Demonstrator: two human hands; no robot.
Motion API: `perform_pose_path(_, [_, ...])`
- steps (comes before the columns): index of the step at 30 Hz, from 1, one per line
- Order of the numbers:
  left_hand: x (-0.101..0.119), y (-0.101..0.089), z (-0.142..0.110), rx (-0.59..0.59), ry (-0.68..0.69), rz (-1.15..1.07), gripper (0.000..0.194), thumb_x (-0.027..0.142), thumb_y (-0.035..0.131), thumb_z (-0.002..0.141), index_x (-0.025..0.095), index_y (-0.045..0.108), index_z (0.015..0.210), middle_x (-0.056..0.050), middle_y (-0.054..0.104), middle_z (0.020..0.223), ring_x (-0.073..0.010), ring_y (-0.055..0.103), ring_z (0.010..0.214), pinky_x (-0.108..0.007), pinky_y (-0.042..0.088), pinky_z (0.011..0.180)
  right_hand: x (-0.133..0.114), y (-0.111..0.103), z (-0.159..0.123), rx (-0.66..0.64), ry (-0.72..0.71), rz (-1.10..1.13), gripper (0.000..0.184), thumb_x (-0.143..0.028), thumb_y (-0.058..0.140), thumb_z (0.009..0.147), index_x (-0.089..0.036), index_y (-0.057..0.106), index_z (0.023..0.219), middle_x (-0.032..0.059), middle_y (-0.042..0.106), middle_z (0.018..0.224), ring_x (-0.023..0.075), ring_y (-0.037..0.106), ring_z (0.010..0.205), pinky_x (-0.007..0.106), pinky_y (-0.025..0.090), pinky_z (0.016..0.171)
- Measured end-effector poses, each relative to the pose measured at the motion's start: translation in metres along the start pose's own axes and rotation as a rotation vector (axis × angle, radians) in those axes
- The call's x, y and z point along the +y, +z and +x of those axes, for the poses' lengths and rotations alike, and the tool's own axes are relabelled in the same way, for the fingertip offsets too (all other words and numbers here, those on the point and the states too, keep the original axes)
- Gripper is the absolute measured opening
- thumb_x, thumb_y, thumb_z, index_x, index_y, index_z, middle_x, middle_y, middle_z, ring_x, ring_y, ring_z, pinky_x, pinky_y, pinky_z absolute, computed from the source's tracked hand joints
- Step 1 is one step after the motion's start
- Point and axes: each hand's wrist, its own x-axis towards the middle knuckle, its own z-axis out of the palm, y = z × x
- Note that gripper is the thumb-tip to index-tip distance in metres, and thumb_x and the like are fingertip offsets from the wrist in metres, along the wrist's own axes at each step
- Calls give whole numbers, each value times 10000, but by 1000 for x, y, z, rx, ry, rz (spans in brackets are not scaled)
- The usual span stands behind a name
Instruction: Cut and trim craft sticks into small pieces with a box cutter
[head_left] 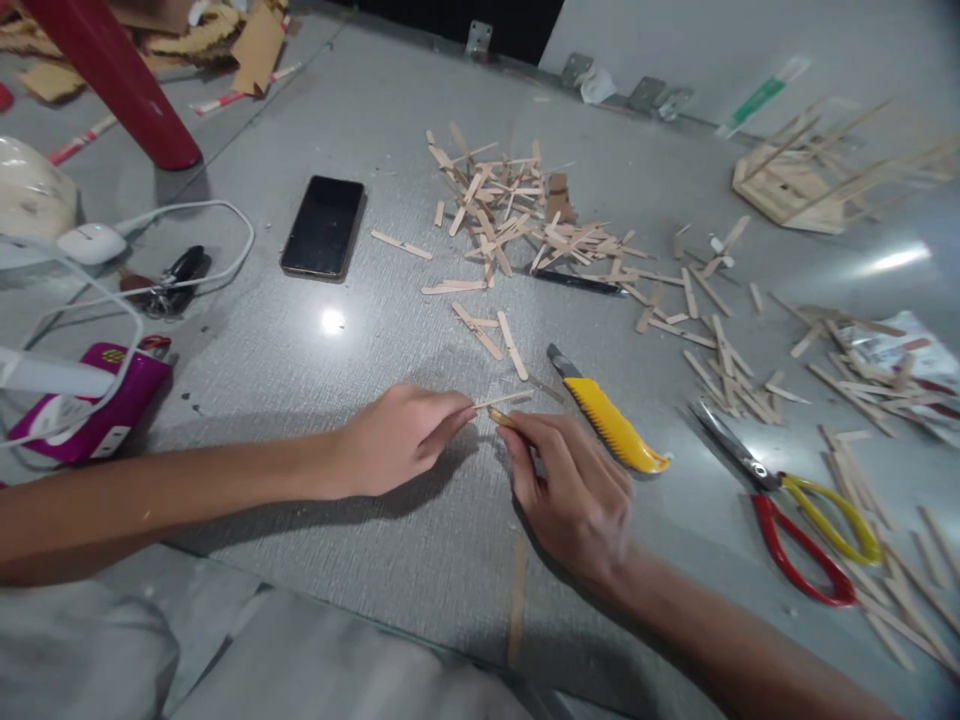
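Observation:
My left hand (401, 440) is closed in a pinch on a thin wooden craft stick (504, 400), which points right, edge-on to me. Close to its fingertips, my right hand (574, 485) pinches a small yellowish piece (498, 415) whose kind I cannot make out. A yellow utility knife (611, 420) lies just beyond my right hand, with its dark tip toward the back. Two short sticks and another single craft stick (512, 345) rest on the table in front of my fingers.
A pile of craft sticks (510, 200) spreads across the grey table (360, 360). Scissors (765, 480) with red and yellow handles lie right, near more sticks. A phone (324, 228), cables and a purple box (94, 400) are left. A stick-built frame (795, 185) stands back right.

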Motion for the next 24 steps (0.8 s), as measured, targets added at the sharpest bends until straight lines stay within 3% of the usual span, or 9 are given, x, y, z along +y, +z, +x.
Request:
perform_pose_path(7, [3,1,3,13,-28,-82,343,220,424,1035,135,671,814,24,526,569,-77,398,458,-229,315,512,-1,0,2,-3,-24,-31,39,-126,616,976,-153,640,961,42,733,844,145,680,751,262,509,723])
perform_pose_path(17, [6,2,7,15,-97,-156,356,225,450,1016,154,593,698,54,462,544,-66,369,468,-221,286,513,3,-2,-2,-68,-120,-183,133,-106,629,958,-158,639,836,15,653,750,138,575,696,281,427,692])
perform_pose_path(24, [6,1,7,7,-121,-164,386,240,441,1010,172,497,635,61,388,535,-73,344,484,-228,278,512,-1,-6,4,-40,-229,-328,98,-76,601,959,-136,672,929,15,652,720,136,534,645,296,389,619])
